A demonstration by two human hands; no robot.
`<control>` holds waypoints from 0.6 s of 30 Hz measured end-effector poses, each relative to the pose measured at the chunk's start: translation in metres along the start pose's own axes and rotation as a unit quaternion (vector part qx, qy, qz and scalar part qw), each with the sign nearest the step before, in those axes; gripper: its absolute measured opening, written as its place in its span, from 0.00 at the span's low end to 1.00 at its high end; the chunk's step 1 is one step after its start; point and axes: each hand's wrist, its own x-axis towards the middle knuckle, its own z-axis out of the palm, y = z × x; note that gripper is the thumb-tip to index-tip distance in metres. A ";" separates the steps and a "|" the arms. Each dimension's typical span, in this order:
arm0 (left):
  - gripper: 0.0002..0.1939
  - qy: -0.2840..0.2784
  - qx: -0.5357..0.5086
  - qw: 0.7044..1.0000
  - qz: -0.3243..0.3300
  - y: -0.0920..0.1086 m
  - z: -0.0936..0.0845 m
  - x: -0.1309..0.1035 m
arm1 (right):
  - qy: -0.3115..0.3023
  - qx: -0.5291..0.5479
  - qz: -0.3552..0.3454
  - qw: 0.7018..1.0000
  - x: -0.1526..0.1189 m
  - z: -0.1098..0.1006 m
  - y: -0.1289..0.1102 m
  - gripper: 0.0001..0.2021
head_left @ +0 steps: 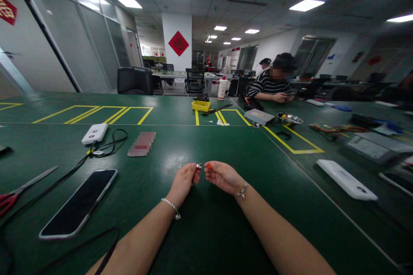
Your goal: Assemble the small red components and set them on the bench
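Observation:
My left hand [184, 182] is closed in a pinch on a small metal-tipped piece [199, 166], silvery with a touch of red at the fingers. Just to its right, my right hand [225, 177] pinches a small orange piece [209, 165] between thumb and fingertips. The two pieces face each other with a narrow gap between them, a little above the green tabletop [200, 227]. Most of each piece is hidden by the fingers, so I cannot make out its kind.
To the left are a phone [80, 204], scissors [29, 187], a white power bank [94, 133] with a black cable, and a blurred reddish card [142, 144]. Ahead stands a yellow bin [200, 106]. Another white power bank [346, 179] lies right; a person [272, 81] sits beyond.

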 end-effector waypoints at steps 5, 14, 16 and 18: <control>0.19 0.000 0.001 1.000 0.008 0.002 0.001 -0.001 | -0.009 0.002 -0.003 1.000 0.000 0.000 0.001 0.11; 0.14 -0.008 0.019 1.000 0.006 0.003 0.001 -0.001 | -0.020 0.005 -0.001 1.000 0.000 0.001 0.001 0.12; 0.15 -0.011 0.010 1.000 0.006 0.002 0.001 0.000 | -0.021 0.001 -0.005 1.000 0.000 0.001 0.001 0.12; 0.16 -0.010 -0.004 1.000 0.007 0.001 0.001 0.001 | -0.021 -0.005 -0.005 1.000 0.000 0.001 0.002 0.12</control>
